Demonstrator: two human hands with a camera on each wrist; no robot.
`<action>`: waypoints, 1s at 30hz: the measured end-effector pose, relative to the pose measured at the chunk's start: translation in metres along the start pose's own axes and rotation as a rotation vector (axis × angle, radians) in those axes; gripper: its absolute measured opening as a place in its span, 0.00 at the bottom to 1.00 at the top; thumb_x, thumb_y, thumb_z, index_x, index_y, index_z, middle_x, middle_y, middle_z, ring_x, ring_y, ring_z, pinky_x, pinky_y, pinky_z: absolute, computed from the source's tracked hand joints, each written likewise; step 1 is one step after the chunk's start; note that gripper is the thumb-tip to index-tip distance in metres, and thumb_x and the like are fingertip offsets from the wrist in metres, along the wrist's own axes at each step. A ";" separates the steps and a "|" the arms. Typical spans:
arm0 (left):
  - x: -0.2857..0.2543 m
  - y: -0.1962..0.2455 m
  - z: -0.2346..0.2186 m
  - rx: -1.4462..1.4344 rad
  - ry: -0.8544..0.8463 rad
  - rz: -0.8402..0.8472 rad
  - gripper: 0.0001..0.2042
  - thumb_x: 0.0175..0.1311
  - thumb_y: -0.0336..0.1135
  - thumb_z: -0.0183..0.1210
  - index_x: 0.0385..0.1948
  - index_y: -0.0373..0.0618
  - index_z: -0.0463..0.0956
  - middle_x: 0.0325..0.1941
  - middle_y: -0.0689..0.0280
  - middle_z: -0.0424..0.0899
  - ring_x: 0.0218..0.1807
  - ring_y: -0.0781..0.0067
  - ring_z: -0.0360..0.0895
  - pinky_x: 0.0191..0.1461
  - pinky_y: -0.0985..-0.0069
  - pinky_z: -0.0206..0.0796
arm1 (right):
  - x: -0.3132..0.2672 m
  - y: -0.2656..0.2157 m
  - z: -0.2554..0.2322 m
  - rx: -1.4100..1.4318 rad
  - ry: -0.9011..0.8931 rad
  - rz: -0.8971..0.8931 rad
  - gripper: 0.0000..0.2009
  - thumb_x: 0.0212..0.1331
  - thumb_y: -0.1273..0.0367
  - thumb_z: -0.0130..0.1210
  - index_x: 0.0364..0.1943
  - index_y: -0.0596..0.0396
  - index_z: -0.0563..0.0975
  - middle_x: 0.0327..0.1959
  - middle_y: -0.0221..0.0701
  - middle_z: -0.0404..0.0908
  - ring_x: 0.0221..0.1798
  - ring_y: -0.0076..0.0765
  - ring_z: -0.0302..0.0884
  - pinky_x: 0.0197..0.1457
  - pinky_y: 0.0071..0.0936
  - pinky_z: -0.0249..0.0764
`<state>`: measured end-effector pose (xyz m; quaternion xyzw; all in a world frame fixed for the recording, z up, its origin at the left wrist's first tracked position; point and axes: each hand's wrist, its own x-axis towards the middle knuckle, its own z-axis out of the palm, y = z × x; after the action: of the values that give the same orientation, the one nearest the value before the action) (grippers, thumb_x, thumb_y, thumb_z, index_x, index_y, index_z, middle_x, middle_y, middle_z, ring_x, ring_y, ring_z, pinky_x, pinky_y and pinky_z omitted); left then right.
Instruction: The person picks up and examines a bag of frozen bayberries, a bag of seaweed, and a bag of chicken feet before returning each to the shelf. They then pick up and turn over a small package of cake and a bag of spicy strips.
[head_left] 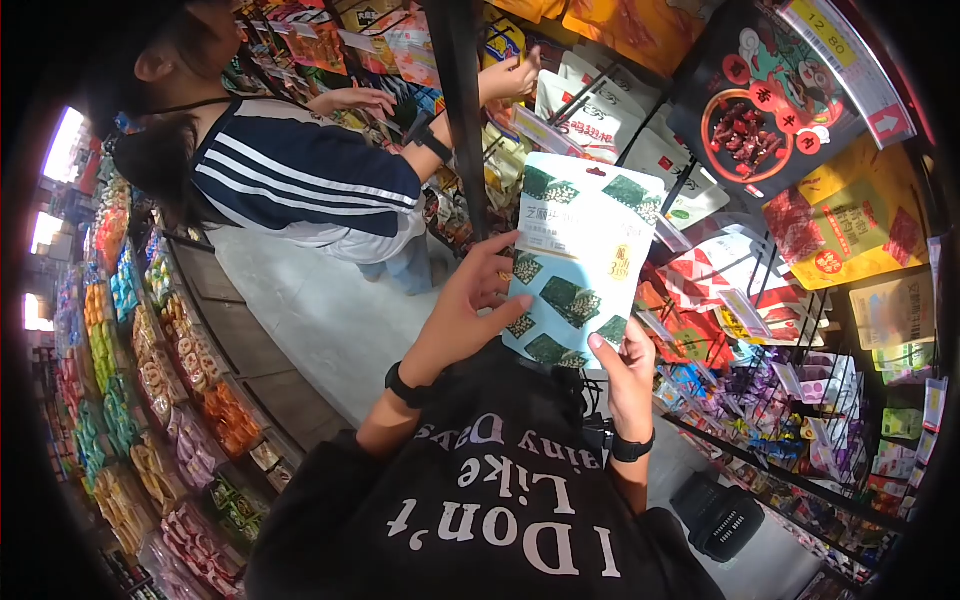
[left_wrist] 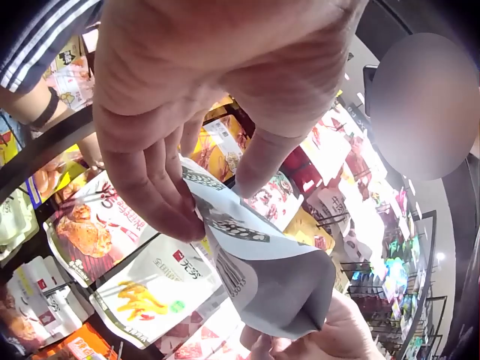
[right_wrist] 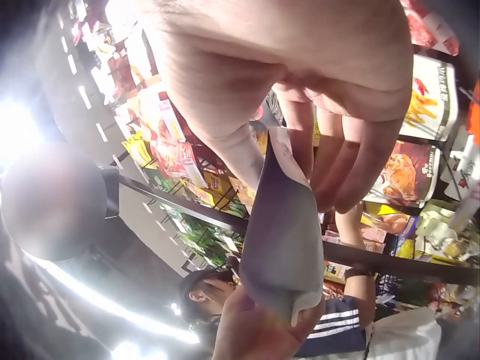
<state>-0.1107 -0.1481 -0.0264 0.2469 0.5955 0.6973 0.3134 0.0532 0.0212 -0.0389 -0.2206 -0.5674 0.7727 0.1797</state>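
A light-blue snack pouch printed with dark green, seed-dotted squares is held upright in front of the chest, its hang hole at the top. My left hand pinches its left edge, thumb lying over the printed front. Down at the lower right corner, my right hand grips the pouch with the thumb on the front and the fingers mostly hidden behind. The left wrist view shows the pouch bent between both hands. From the right wrist, the plain grey side of the pouch faces the camera.
Hanging snack packs, including a yellow pouch and a black pack, fill the rack at right. Another person in a striped sleeve reaches toward it beyond a black post. Candy shelves line the left. A black bin-like object stands on the floor.
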 end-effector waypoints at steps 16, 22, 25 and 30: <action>-0.025 0.001 -0.009 0.216 -0.080 -0.003 0.39 0.58 0.26 0.65 0.72 0.44 0.52 0.64 0.56 0.69 0.55 0.69 0.76 0.58 0.72 0.68 | 0.003 -0.004 -0.013 -0.170 -0.079 -0.081 0.16 0.58 0.74 0.63 0.50 0.65 0.77 0.47 0.33 0.81 0.48 0.22 0.75 0.52 0.22 0.69; -0.022 -0.026 -0.002 -0.056 -0.144 0.139 0.43 0.63 0.45 0.64 0.74 0.41 0.46 0.73 0.55 0.59 0.68 0.63 0.66 0.69 0.65 0.58 | 0.005 -0.030 0.019 -0.244 -0.547 -0.263 0.32 0.48 0.59 0.70 0.55 0.67 0.75 0.61 0.44 0.71 0.61 0.43 0.71 0.63 0.37 0.67; -0.030 -0.026 -0.010 -0.500 -0.276 -0.041 0.43 0.67 0.64 0.50 0.73 0.41 0.48 0.73 0.57 0.60 0.72 0.61 0.62 0.73 0.63 0.53 | 0.004 -0.037 0.029 -0.391 -0.621 -0.382 0.31 0.47 0.61 0.70 0.54 0.66 0.76 0.59 0.49 0.73 0.61 0.50 0.72 0.65 0.43 0.67; -0.033 -0.052 -0.033 -1.064 -0.171 -0.112 0.44 0.65 0.72 0.39 0.72 0.44 0.54 0.71 0.52 0.64 0.69 0.51 0.65 0.70 0.56 0.59 | 0.003 -0.034 0.021 -0.114 -0.508 -0.330 0.24 0.53 0.61 0.65 0.48 0.67 0.77 0.51 0.49 0.77 0.55 0.47 0.77 0.61 0.43 0.72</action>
<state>-0.1042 -0.1892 -0.0825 0.0780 0.1450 0.8622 0.4790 0.0402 0.0156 -0.0016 0.0650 -0.6647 0.7305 0.1424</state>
